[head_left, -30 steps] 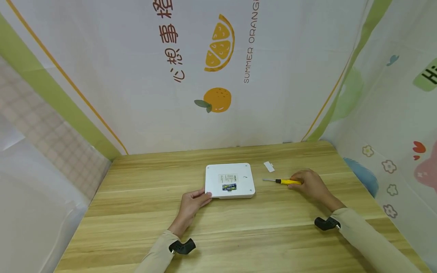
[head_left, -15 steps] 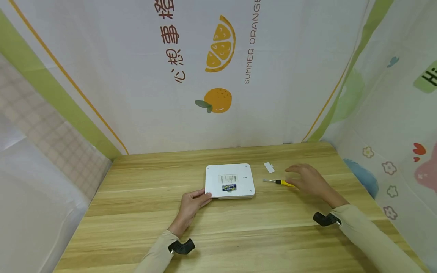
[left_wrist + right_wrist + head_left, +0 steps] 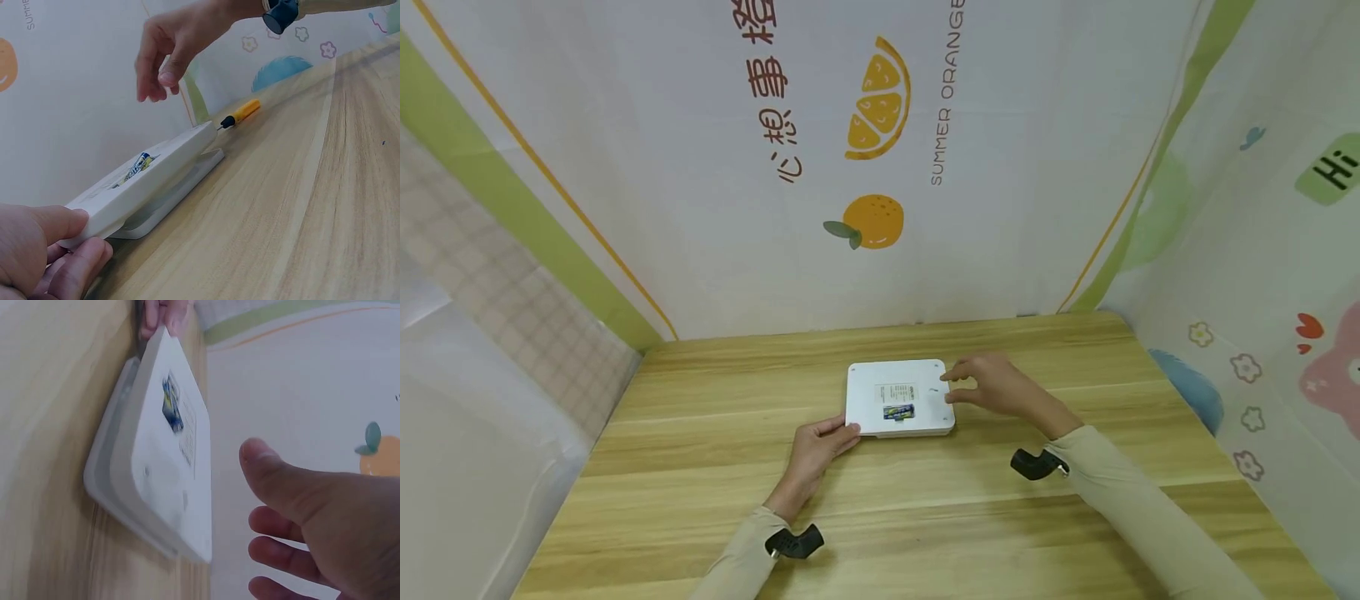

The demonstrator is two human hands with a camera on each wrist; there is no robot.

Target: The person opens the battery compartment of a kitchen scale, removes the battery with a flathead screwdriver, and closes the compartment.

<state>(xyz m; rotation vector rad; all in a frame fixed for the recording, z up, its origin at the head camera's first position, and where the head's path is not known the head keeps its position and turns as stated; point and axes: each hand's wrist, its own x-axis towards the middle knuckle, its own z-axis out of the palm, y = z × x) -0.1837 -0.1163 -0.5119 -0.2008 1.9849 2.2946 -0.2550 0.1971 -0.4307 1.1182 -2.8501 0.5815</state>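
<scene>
A flat white device point(image 3: 865, 392), like a kitchen scale turned upside down, shows a label and an uncovered compartment with batteries point(image 3: 898, 412). My left hand point(image 3: 814, 454) pinches its near left corner between thumb and fingers. The left wrist view shows that corner gripped above a wider white plate point(image 3: 140, 231) on the underside. My right hand point(image 3: 996, 387) hovers at the device's right edge, fingers and thumb apart. In the right wrist view nothing lies between them. A yellow-and-black screwdriver point(image 3: 247, 110) lies on the table past the device; my right hand hides it in the head view.
The wooden table point(image 3: 722, 492) runs back to a white curtain point(image 3: 1000, 242) with orange prints. More printed cloth hangs at both sides. Each sleeved forearm wears a black wrist camera point(image 3: 1036, 463).
My right hand has let go of the screwdriver and moved left to the device's right edge, now covering the small white cover there. My left hand keeps its grip.
</scene>
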